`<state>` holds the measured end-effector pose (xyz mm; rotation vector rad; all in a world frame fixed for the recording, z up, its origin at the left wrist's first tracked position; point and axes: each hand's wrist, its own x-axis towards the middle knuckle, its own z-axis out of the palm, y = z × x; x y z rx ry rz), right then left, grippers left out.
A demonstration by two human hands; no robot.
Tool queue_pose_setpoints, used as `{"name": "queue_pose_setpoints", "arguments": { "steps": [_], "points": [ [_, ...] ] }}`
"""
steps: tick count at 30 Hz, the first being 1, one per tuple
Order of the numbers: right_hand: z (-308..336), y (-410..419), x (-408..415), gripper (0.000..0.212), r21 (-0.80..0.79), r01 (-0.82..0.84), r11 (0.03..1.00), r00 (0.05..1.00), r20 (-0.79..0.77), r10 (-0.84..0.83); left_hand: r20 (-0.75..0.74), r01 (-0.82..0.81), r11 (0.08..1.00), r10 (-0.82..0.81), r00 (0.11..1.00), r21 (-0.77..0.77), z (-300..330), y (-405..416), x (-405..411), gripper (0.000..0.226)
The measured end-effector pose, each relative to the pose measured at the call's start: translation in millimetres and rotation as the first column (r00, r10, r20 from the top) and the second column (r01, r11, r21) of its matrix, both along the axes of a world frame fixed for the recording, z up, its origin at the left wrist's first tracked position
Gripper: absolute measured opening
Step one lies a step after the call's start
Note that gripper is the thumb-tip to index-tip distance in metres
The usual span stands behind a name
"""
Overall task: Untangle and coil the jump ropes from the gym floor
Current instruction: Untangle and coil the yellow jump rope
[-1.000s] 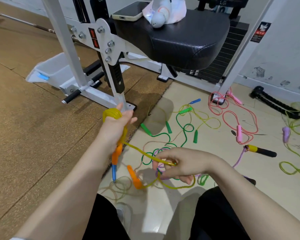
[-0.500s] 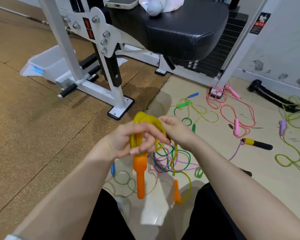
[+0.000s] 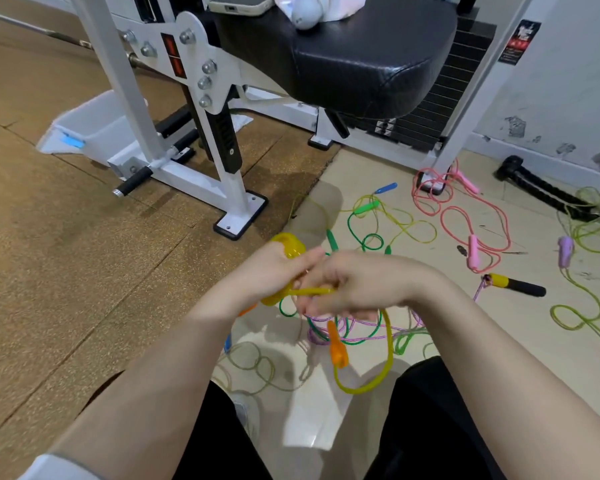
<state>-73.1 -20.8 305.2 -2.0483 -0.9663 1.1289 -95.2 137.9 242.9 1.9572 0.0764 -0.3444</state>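
Observation:
My left hand (image 3: 271, 275) grips a coil of yellow jump rope (image 3: 289, 247) above the floor. My right hand (image 3: 357, 282) is right against it and pinches the free yellow strand (image 3: 310, 292) that crosses the coil. The rest of that rope hangs in a loop (image 3: 388, 355) below my right hand, with one orange handle (image 3: 336, 348) dangling. The other orange handle (image 3: 246, 309) peeks out under my left wrist. Beneath the hands lies a tangle of green (image 3: 364, 233) and purple ropes (image 3: 354, 337).
A white gym machine (image 3: 222, 174) with a black padded seat (image 3: 361, 57) stands close ahead. On the pale floor to the right lie a pink rope (image 3: 465, 216), a black-and-yellow handle (image 3: 516, 285), light-green ropes with purple handles (image 3: 565, 251) and a black bar (image 3: 541, 188).
Both hands have come together from apart. The right hand brought the yellow strand up to the coil in the left hand and across it. The dangling orange handle has shifted right.

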Motion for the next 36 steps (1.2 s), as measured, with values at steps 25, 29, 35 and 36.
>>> {"name": "queue_pose_setpoints", "arguments": {
  "steps": [25,29,35,36],
  "points": [
    [-43,20,-34,0.043,-0.277,-0.096,0.956,0.982,-0.186,0.044,0.133,-0.368,0.928,0.373,0.918,-0.058,3,7,7,0.041],
    [1,5,-17,0.023,-0.068,-0.079,0.995,0.997,0.022,0.08,0.081,-0.123,0.99,0.118,0.99,0.062,2,11,5,0.052],
    [7,-15,13,0.016,0.412,0.475,0.777,0.844,-0.463,-0.271,-0.122,0.222,0.685,-0.416,0.901,-0.694,16,-5,-12,0.094],
    [0,-14,16,0.019,0.421,0.538,0.73,0.818,-0.47,-0.333,-0.115,0.235,0.599,-0.487,0.866,-0.765,15,-5,-12,0.093]
  ]
}}
